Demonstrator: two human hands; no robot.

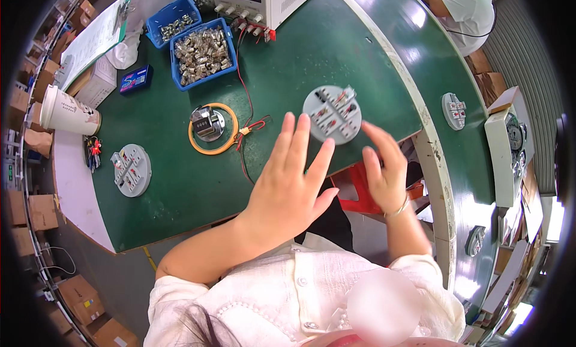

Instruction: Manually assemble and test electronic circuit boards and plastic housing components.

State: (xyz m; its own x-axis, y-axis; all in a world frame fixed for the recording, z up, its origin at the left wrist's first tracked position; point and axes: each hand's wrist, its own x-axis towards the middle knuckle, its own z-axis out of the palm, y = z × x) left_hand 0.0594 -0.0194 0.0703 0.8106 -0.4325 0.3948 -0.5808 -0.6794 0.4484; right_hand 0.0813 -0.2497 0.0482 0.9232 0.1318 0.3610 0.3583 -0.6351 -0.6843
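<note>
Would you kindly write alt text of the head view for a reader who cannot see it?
A person's left hand and right hand are open beside a round grey disc on a green bench. A similar disc lies at left; between the discs, an orange ring encircles a shiny metal device, with two blue bins of metal pieces beyond.

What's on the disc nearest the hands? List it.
Pale blocks with red bits show on the disc. The left hand hides part of its near edge; what lies beneath is covered.
</note>
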